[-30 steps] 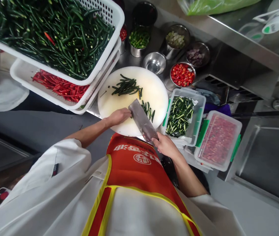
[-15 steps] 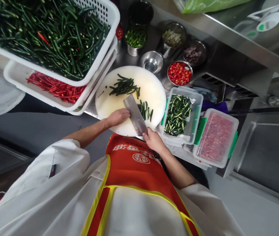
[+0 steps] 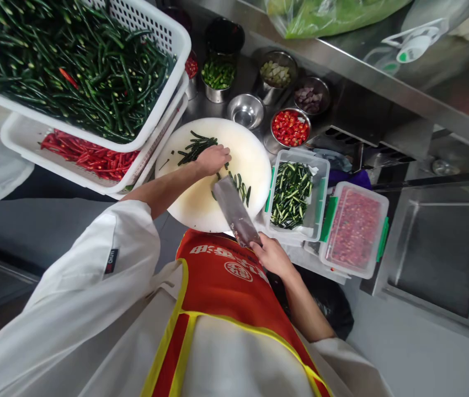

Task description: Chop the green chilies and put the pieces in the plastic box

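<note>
My right hand (image 3: pixel 273 255) is wrapped round the handle end of a cleaver (image 3: pixel 236 212). Its broad blade slants over the near right part of the round white cutting board (image 3: pixel 185 193), beside some cut green chili pieces (image 3: pixel 240 188). My left hand (image 3: pixel 213 160) reaches across the board, fingers bent down and closed at the right end of a small pile of long green chilies (image 3: pixel 195 148). Dark green bits show just under its fingertips; the hand covers the rest of what it grips.
White baskets hold green chilies (image 3: pixel 73 71) and red chilies (image 3: pixel 89 154) at left. Behind the board stand a metal bowl (image 3: pixel 246 110) and several pots, one with cut red chilies (image 3: pixel 290 128). Right are a tub of cut green chilies (image 3: pixel 290 193) and a lidded box (image 3: pixel 354 229).
My left hand has moved from beside the blade, forward to the chili pile, and closed there. The cleaver has shifted slightly back toward my body. The camera view has shifted a little.
</note>
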Demonstrator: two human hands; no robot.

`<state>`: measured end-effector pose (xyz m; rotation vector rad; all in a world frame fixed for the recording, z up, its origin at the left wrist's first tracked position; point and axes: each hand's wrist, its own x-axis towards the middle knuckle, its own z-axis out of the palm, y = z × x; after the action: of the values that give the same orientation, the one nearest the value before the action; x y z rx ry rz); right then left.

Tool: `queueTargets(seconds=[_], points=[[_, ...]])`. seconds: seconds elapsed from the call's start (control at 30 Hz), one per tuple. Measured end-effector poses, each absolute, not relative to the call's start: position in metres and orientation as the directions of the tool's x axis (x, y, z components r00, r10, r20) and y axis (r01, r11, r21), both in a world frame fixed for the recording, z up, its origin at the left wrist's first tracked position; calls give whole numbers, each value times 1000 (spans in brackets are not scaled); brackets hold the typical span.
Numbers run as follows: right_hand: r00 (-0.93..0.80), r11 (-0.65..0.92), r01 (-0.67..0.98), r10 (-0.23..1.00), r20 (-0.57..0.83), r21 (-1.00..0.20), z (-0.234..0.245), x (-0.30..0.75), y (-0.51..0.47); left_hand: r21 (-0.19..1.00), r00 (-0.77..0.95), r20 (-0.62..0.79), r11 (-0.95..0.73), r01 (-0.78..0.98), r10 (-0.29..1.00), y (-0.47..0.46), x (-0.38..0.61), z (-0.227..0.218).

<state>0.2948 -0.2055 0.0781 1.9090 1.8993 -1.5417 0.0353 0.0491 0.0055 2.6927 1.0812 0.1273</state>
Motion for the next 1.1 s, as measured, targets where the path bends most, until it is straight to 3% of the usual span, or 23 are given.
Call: queueTargets(seconds=[0.07, 0.13, 0.3, 0.4, 0.53, 0.7, 0.9, 1.1], points=[[-302, -147, 809, 727, -616, -569, 77, 287, -205, 233, 723, -18, -700, 675, 691, 49, 30, 7], [-313, -112, 826, 724, -615, -552, 74, 281, -203, 288, 671, 33, -650, 703, 740, 40, 22, 12], [-253, -173, 822, 742, -620, -543, 68, 283, -187, 479, 315, 275, -414, 774, 908, -18, -1, 20], [-197, -160, 861, 770, -606, -483, 69, 288, -174, 479, 425, 260, -498, 723, 867, -66, -11, 4], [-247, -15, 911, 781, -574, -413, 76, 286, -162, 482, 611, 173, -607, 632, 773, -108, -16, -24], [-344, 113, 917, 709, -615, -383, 95, 280, -157, 531, 574, 176, -568, 629, 800, -114, -17, -40], [-415, 142, 892, 633, -654, -429, 116, 294, -152, 532, 595, 188, -590, 607, 782, -113, -19, -43], [-394, 190, 911, 666, -634, -367, 91, 270, -146, 531, 600, 182, -591, 607, 779, -113, -17, -39]])
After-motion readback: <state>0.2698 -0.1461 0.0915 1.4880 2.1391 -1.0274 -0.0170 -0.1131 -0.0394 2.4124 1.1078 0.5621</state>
